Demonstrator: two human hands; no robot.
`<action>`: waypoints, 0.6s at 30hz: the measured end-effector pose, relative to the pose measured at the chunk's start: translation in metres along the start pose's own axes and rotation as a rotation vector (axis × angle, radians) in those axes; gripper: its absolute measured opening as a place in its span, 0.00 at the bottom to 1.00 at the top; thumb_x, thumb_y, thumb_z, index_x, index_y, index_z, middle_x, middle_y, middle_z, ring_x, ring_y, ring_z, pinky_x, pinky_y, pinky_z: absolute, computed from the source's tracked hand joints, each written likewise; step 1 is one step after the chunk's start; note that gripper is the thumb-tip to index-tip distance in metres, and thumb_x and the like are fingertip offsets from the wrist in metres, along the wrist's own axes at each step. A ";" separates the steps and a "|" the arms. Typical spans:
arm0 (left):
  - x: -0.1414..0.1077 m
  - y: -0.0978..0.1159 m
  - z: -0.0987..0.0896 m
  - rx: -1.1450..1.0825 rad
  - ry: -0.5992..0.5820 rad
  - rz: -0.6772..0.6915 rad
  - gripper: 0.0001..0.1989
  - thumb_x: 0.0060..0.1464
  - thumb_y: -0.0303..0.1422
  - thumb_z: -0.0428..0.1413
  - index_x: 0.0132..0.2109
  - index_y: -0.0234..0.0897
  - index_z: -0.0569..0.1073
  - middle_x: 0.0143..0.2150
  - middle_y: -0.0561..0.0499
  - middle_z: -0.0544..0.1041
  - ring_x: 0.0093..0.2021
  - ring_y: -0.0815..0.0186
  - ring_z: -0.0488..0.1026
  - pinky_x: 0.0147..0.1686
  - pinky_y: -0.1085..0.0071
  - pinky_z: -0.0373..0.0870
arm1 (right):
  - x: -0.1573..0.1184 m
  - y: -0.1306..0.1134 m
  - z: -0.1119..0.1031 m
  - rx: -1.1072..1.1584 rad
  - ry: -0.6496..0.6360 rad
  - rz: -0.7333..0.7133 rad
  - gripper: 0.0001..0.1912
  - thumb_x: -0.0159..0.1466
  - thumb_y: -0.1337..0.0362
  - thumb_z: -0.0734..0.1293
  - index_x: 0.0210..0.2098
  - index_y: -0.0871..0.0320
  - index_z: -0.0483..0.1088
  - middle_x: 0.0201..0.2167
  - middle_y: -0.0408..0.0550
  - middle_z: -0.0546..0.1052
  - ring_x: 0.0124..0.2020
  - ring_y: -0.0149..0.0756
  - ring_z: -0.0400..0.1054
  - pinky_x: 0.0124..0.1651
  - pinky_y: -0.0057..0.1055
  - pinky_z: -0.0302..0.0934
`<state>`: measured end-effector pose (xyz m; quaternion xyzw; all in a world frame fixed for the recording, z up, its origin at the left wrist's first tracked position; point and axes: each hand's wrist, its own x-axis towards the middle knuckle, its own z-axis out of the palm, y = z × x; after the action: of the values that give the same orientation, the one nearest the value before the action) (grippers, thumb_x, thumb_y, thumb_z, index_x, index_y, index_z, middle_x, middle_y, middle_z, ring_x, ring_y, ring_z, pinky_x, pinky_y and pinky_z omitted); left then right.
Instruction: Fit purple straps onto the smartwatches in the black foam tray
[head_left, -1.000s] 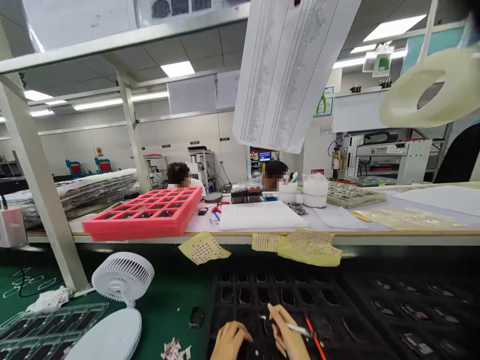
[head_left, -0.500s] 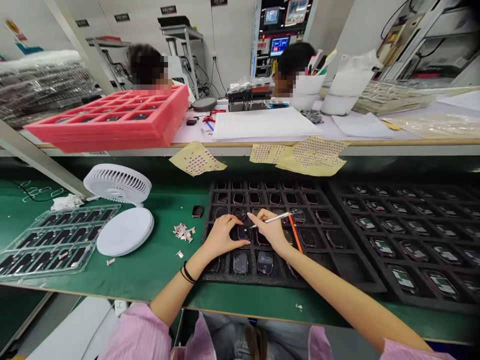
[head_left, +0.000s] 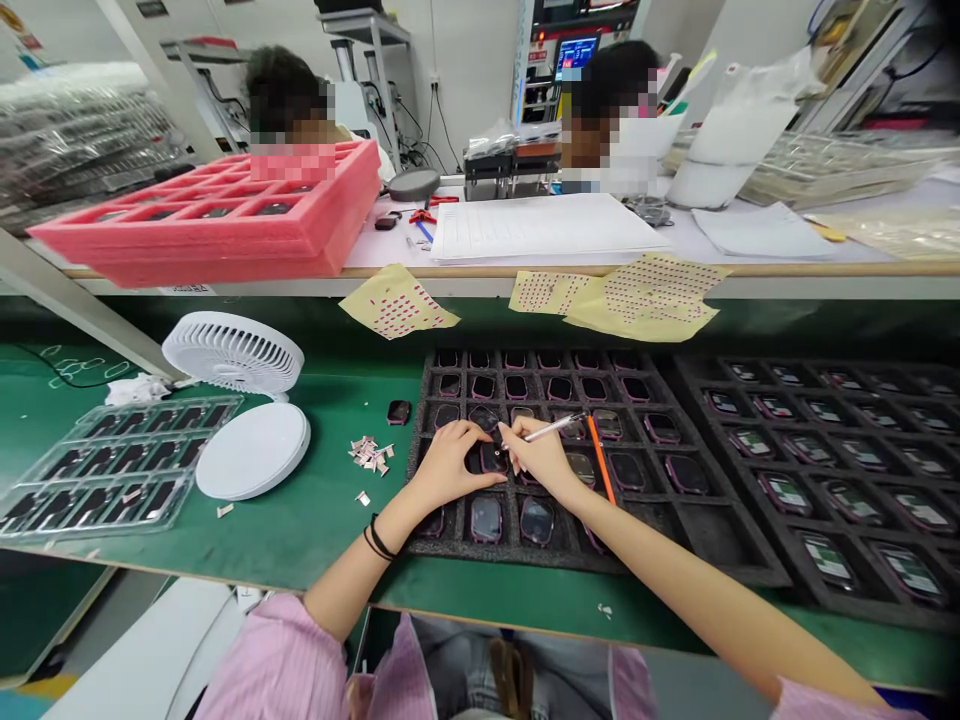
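A black foam tray [head_left: 720, 540] with watch-like cases in its compartments lies before me. My left hand [head_left: 452, 462] has its thumb and fingers around one dark case [head_left: 493, 458] in the tray. My right hand [head_left: 541, 460] pinches a thin pen-like tool [head_left: 553, 427], its tip near that same case. Just right of that hand, an orange stick [head_left: 601, 460] lies slantwise on the tray.
A white fan [head_left: 253, 450] stands left, beside a clear tray of parts [head_left: 176, 512]. Small pieces [head_left: 370, 455] and a lone case [head_left: 398, 411] lie between. A second black tray [head_left: 795, 500] is right. Pink foam trays [head_left: 225, 245] sit on the shelf; two people are beyond.
The view has shifted slightly. My right hand and the tool tip have moved a little at the case; my left hand keeps its hold.
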<state>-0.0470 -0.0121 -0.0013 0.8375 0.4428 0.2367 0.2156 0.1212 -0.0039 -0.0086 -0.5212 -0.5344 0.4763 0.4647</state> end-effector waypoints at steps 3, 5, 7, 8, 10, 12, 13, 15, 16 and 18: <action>0.000 0.000 0.000 0.005 -0.005 -0.007 0.23 0.44 0.44 0.65 0.44 0.38 0.71 0.47 0.46 0.73 0.51 0.55 0.68 0.53 0.57 0.62 | 0.000 0.000 0.000 0.001 0.006 -0.004 0.24 0.52 0.47 0.68 0.14 0.55 0.57 0.08 0.37 0.63 0.07 0.25 0.56 0.11 0.22 0.50; 0.000 0.000 0.000 0.007 -0.007 -0.008 0.23 0.44 0.44 0.65 0.44 0.38 0.70 0.47 0.46 0.73 0.51 0.55 0.68 0.53 0.57 0.62 | 0.000 0.000 0.000 -0.001 -0.001 -0.001 0.24 0.52 0.47 0.68 0.14 0.55 0.57 0.07 0.37 0.62 0.07 0.25 0.56 0.11 0.22 0.50; 0.000 -0.001 0.000 0.005 -0.006 -0.007 0.23 0.44 0.44 0.65 0.44 0.38 0.70 0.47 0.46 0.73 0.51 0.55 0.68 0.53 0.58 0.62 | 0.000 0.001 0.000 0.000 -0.008 0.003 0.24 0.52 0.47 0.68 0.14 0.55 0.57 0.07 0.37 0.62 0.07 0.25 0.56 0.12 0.22 0.50; 0.000 -0.001 0.001 0.004 -0.006 -0.006 0.23 0.44 0.44 0.65 0.44 0.38 0.70 0.47 0.46 0.73 0.51 0.55 0.68 0.53 0.58 0.62 | 0.001 0.001 0.000 0.006 -0.006 0.003 0.24 0.52 0.47 0.68 0.14 0.55 0.57 0.07 0.37 0.62 0.07 0.25 0.56 0.12 0.22 0.50; 0.000 -0.001 0.001 0.004 -0.004 -0.006 0.23 0.44 0.44 0.65 0.44 0.38 0.71 0.47 0.46 0.73 0.51 0.55 0.68 0.53 0.58 0.62 | 0.001 0.001 -0.001 0.030 0.006 0.001 0.24 0.51 0.47 0.68 0.14 0.55 0.57 0.06 0.37 0.62 0.07 0.26 0.56 0.12 0.22 0.50; 0.000 -0.001 0.001 0.004 -0.004 -0.006 0.23 0.44 0.45 0.65 0.44 0.38 0.71 0.47 0.46 0.73 0.50 0.55 0.68 0.53 0.58 0.62 | 0.002 0.001 -0.001 0.052 0.015 0.001 0.24 0.51 0.46 0.68 0.14 0.55 0.57 0.07 0.37 0.62 0.07 0.26 0.57 0.12 0.22 0.51; 0.000 -0.001 0.001 0.005 -0.005 -0.006 0.23 0.44 0.45 0.65 0.44 0.39 0.71 0.47 0.47 0.73 0.50 0.56 0.68 0.53 0.58 0.62 | 0.002 0.000 -0.001 0.055 0.015 0.000 0.24 0.51 0.46 0.69 0.14 0.55 0.57 0.07 0.37 0.62 0.07 0.26 0.57 0.11 0.22 0.51; 0.000 0.000 0.000 0.007 -0.008 -0.004 0.23 0.45 0.45 0.65 0.45 0.39 0.71 0.47 0.47 0.73 0.50 0.56 0.68 0.53 0.58 0.62 | 0.002 -0.001 -0.001 0.048 0.014 -0.006 0.25 0.50 0.45 0.69 0.14 0.55 0.58 0.07 0.37 0.63 0.07 0.26 0.57 0.11 0.23 0.51; 0.000 0.000 0.000 0.008 -0.010 -0.003 0.23 0.45 0.45 0.65 0.45 0.39 0.71 0.47 0.47 0.73 0.50 0.56 0.68 0.53 0.58 0.62 | 0.001 -0.001 0.000 0.040 0.013 -0.012 0.25 0.51 0.45 0.69 0.13 0.55 0.58 0.07 0.37 0.63 0.07 0.27 0.58 0.11 0.23 0.51; 0.000 0.000 0.000 0.008 -0.013 -0.005 0.23 0.45 0.44 0.65 0.45 0.39 0.71 0.47 0.46 0.73 0.51 0.56 0.68 0.53 0.58 0.62 | 0.001 -0.001 0.000 0.027 0.015 -0.021 0.25 0.51 0.45 0.69 0.13 0.55 0.57 0.07 0.37 0.63 0.07 0.27 0.58 0.12 0.23 0.51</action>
<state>-0.0472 -0.0124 -0.0011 0.8388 0.4444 0.2290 0.2155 0.1208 -0.0031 -0.0074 -0.5128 -0.5299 0.4744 0.4808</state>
